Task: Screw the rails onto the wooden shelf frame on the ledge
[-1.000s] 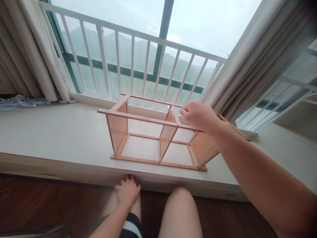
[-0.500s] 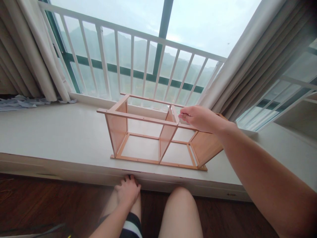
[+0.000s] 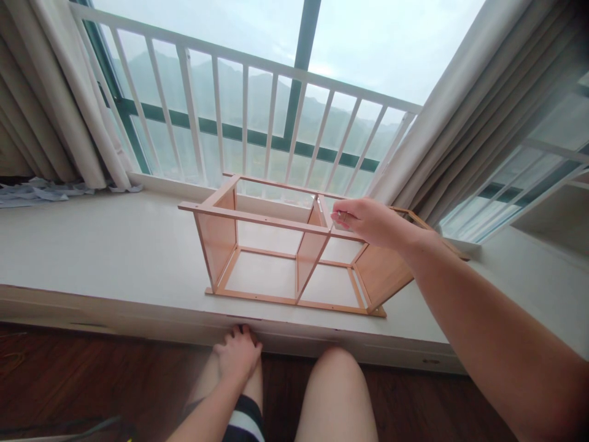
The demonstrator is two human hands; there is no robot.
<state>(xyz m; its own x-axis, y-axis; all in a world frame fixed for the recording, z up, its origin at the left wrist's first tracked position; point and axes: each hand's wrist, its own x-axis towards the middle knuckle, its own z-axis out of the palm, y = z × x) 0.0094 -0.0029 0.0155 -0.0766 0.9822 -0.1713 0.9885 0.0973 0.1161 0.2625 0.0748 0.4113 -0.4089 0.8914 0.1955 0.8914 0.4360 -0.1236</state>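
A light wooden shelf frame (image 3: pixel 257 252) with a middle divider stands on the white window ledge (image 3: pixel 92 245). My right hand (image 3: pixel 372 222) reaches over its top right rail, fingers pinched together on something small I cannot make out, just above the rail by the divider. My left hand (image 3: pixel 237 353) rests low on my left knee, fingertips touching the ledge's front edge, fingers lying loosely flat and holding nothing.
A white railing (image 3: pixel 257 104) and window glass stand right behind the frame. Cream curtains (image 3: pixel 69 110) hang at both sides. Crumpled bluish cloth (image 3: pixel 32 190) lies at the ledge's far left. Dark wooden floor (image 3: pixel 92 380) lies below, with my knees (image 3: pixel 335 387) close to the ledge.
My right hand has turned and dropped slightly, its pinched fingertips now pointing left over the top rail. The left hand and the frame have stayed put.
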